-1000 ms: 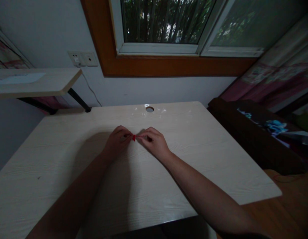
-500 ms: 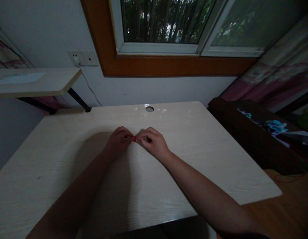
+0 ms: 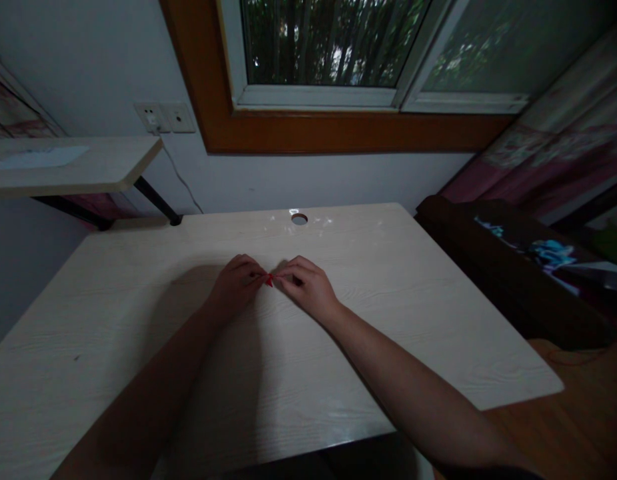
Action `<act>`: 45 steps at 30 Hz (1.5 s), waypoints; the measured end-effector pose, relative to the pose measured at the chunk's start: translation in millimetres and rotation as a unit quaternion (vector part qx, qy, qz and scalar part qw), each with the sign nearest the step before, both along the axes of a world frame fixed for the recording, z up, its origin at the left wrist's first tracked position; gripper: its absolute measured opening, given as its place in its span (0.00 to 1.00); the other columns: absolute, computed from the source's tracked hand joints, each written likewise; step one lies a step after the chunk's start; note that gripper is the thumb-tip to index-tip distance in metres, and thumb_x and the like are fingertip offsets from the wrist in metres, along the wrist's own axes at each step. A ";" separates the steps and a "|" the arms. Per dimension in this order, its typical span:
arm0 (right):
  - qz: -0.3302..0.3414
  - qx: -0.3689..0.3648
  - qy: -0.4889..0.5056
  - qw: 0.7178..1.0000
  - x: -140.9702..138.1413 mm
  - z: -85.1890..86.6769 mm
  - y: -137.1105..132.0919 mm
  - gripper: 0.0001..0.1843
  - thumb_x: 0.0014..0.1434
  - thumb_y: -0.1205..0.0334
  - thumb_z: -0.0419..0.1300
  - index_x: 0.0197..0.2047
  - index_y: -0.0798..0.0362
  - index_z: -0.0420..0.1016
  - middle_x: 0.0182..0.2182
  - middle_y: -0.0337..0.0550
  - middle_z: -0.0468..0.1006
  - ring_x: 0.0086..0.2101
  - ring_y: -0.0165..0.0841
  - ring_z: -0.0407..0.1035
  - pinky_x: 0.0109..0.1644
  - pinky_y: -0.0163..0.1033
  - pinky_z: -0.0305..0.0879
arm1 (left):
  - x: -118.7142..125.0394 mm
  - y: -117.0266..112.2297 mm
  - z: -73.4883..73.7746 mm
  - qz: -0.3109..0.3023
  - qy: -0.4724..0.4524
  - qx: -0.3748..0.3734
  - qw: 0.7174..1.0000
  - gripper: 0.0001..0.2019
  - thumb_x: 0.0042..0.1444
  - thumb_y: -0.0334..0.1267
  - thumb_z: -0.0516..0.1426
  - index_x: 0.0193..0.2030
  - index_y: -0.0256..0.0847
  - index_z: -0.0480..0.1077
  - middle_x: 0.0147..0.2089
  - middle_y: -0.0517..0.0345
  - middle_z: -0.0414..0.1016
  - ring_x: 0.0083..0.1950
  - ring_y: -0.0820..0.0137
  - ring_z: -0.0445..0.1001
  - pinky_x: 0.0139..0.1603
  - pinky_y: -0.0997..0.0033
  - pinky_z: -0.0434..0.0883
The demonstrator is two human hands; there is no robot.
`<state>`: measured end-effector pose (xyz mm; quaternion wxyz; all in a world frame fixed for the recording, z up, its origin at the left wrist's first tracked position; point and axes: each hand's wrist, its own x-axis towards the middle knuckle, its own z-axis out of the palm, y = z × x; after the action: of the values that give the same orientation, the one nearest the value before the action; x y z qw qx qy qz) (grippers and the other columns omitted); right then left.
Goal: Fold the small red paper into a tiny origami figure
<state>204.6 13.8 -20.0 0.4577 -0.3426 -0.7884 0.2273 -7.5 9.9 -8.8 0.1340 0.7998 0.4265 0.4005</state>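
Hands pinch red scrap, perhaps paper.

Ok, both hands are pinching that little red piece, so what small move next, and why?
Probably draw the right hand back slightly while the left hand holds its pinch. Both hands meet over the small red piece, low over the desk, and hide nearly all of it, so its state cannot be told.

No words or numbers can be read here. The dark thing on the right has blue and white marks on it — too blurry to make out. The wall sockets are too small and dim to show any print.
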 end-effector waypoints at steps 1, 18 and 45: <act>-0.001 0.000 -0.001 1.000 -0.1 0.0 0.0 0.03 0.64 0.63 0.63 0.40 0.49 0.80 0.36 0.42 0.76 0.34 0.30 0.70 0.36 0.35 0.65 | -0.1 0.2 -0.4 0.000 0.000 0.000 1.000 0.04 0.60 0.35 0.60 0.35 0.41 0.75 0.36 0.55 0.73 0.40 0.69 0.73 0.42 0.68 0.72; 0.007 0.002 0.008 1.000 0.2 1.8 -0.4 0.02 0.64 0.64 0.63 0.39 0.49 0.79 0.35 0.41 0.74 0.33 0.30 0.68 0.36 0.35 0.64 | -0.4 0.8 -3.5 -0.022 0.026 0.005 0.999 0.05 0.61 0.37 0.58 0.36 0.40 0.74 0.38 0.54 0.72 0.40 0.69 0.72 0.44 0.67 0.71; 0.011 -0.032 0.038 0.999 -7.2 -4.2 -2.0 0.08 0.62 0.58 0.66 0.45 0.47 0.80 0.37 0.42 0.76 0.27 0.28 0.67 0.33 0.35 0.65 | -6.7 4.2 -6.5 -0.016 -0.114 -0.032 0.993 0.05 0.59 0.40 0.61 0.37 0.43 0.78 0.36 0.56 0.76 0.38 0.71 0.75 0.40 0.70 0.73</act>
<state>197.4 11.8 -24.2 0.4733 -0.3394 -0.7666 0.2705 -14.2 14.0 -15.4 0.2137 0.7509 0.4079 0.4734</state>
